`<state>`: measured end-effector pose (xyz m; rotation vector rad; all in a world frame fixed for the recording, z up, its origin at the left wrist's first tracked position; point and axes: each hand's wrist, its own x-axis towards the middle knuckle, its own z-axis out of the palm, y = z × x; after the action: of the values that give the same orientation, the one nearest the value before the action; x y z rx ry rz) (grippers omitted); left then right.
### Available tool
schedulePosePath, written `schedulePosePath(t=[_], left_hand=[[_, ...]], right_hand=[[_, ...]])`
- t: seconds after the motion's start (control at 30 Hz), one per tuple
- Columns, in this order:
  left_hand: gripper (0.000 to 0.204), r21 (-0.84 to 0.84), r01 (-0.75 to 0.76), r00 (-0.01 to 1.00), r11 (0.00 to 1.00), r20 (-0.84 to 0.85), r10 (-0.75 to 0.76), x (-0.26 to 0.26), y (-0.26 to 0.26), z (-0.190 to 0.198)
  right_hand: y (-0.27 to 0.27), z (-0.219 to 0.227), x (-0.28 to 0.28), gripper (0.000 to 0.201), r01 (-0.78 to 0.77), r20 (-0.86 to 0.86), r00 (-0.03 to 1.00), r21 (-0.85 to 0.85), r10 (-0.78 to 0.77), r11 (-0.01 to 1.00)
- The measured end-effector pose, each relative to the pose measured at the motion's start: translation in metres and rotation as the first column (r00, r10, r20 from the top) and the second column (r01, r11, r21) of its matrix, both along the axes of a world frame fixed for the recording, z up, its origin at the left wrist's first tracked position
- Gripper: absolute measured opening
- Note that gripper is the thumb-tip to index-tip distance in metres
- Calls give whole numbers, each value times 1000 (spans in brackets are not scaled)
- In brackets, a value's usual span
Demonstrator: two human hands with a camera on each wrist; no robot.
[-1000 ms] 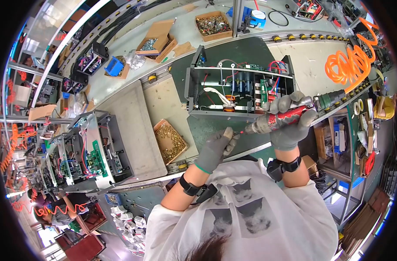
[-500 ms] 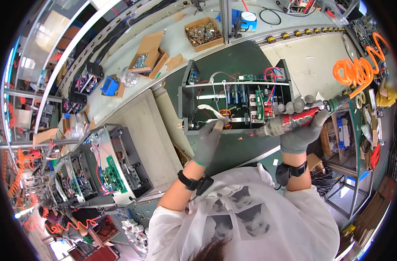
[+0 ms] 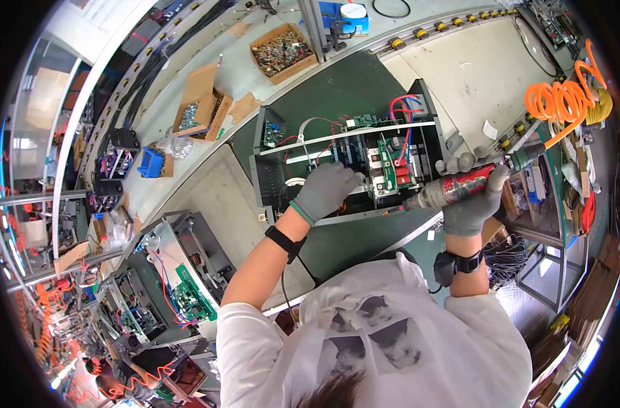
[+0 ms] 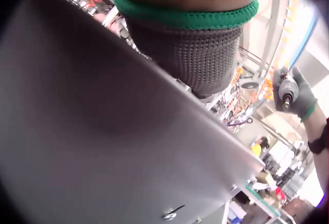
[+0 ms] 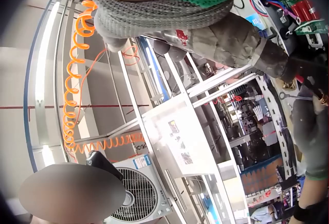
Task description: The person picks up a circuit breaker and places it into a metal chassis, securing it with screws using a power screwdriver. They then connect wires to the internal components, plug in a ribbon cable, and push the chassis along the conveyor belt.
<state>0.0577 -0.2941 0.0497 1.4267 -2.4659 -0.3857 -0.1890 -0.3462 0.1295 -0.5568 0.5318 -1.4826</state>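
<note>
An open dark metal chassis (image 3: 429, 109) with circuit boards and wires lies before me. My left hand (image 3: 323, 192), in a grey glove, reaches over its near wall with curled fingers. A white cable (image 3: 294, 182) loops under that hand. In the right wrist view a ring terminal (image 5: 282, 95) sticks out by the left fingers, which appear to pinch the cable. My gloved right hand (image 3: 472, 209) grips a red pneumatic screwdriver (image 3: 463, 185), its tip pointing left by the chassis's near right corner. Red parts and a green circuit board (image 3: 390, 170) sit inside, right of the left hand.
An orange coiled hose (image 3: 555, 102) runs to the screwdriver's rear end. Cardboard boxes of small hardware (image 3: 280, 51) and a blue bin (image 3: 151, 163) stand on the far bench. Another open chassis (image 3: 194, 272) lies at the left.
My left hand has left the screwdriver's tip, reached the white cable, then moved farther over the chassis. The right hand keeps the screwdriver, its tip now closer to the chassis.
</note>
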Motion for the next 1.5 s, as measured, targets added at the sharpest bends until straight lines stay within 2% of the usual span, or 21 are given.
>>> schedulePosePath(t=[0.03, 0.07, 0.1, 0.23, 0.3, 0.37, 0.43, 0.5, 0.6, 0.63, 0.7, 0.77, 0.83, 0.93, 1.1, 1.17, 1.2, 1.27, 1.4, 1.47, 1.5], left_hand=[[24, -25, 121, 979, 992, 169, -115, -2, 2, 0], [27, -144, 220, 959, 965, 211, -187, -1, 9, -5], [27, -140, 224, 960, 964, 204, -193, -1, 14, -4], [34, -65, 239, 968, 969, 88, -233, 13, 23, 12], [40, 163, 202, 969, 966, -178, -173, 25, 24, 20], [40, 167, 227, 956, 959, -223, -188, 28, 22, 14], [39, 153, 246, 942, 957, -269, -199, 26, 23, 13], [28, 92, 247, 967, 965, 36, -251, 13, 19, 16], [13, 171, 206, 953, 964, 188, -237, 3, 11, 31], [13, 173, 209, 953, 962, 184, -240, 3, 10, 34], [13, 227, 119, 910, 967, 365, -198, 6, 10, 36], [15, 222, 56, 923, 973, 361, -135, 3, 8, 37], [11, 440, -48, 771, 897, 587, -247, -10, 0, 46], [11, 455, -13, 729, 890, 613, -303, -28, -7, 40], [12, 494, 105, 812, 863, 459, -361, -35, -12, 4], [13, 559, -49, 866, 828, 436, -243, -33, -16, 0], [13, 564, -41, 865, 825, 434, -254, -28, -17, -3], [18, 591, -95, 946, 801, 304, -112, -16, -20, -6], [18, 580, -74, 939, 811, 315, -139, -16, -18, -3], [14, 447, -18, 999, 895, 41, -1, -5, -14, -20], [14, 450, -15, 999, 893, 39, -3, -5, -14, -22]], right_hand=[[0, 0, -1, 45, 7, -4, 1000, 3, -7, 1000], [0, 1, -2, 45, 31, -37, 999, 28, -30, 999], [0, 1, -4, 46, 55, -70, 996, 52, -51, 997], [-3, -9, -15, 46, 33, -85, 996, 63, -28, 997], [0, -10, -16, 46, 20, -75, 997, 93, -13, 996], [-1, -13, -16, 45, -3, -64, 998, 128, 11, 992], [-1, -25, -20, 47, -164, -111, 977, 150, 182, 975], [2, -45, -22, 53, -264, -64, 957, 204, 282, 943], [0, -72, -31, 52, -422, -105, 880, 270, 463, 865], [1, -74, -33, 52, -419, -107, 881, 275, 460, 865], [3, -71, -31, 52, -531, -205, 789, 246, 579, 811], [6, -68, -30, 51, -518, -221, 788, 267, 574, 813], [7, -76, -30, 51, -553, -200, 774, 249, 601, 795], [9, -76, -30, 50, -535, -183, 797, 230, 576, 813], [6, -78, -32, 49, -495, -195, 823, 217, 534, 841], [8, -77, -32, 48, -471, -207, 831, 236, 517, 850], [9, -78, -32, 49, -477, -188, 832, 237, 521, 847], [11, -78, -32, 50, -482, -174, 833, 234, 524, 844], [10, -83, -34, 52, -513, -167, 821, 207, 546, 833], [10, -83, -34, 52, -518, -168, 818, 198, 550, 832], [10, -80, -33, 50, -499, -164, 833, 187, 528, 846]])
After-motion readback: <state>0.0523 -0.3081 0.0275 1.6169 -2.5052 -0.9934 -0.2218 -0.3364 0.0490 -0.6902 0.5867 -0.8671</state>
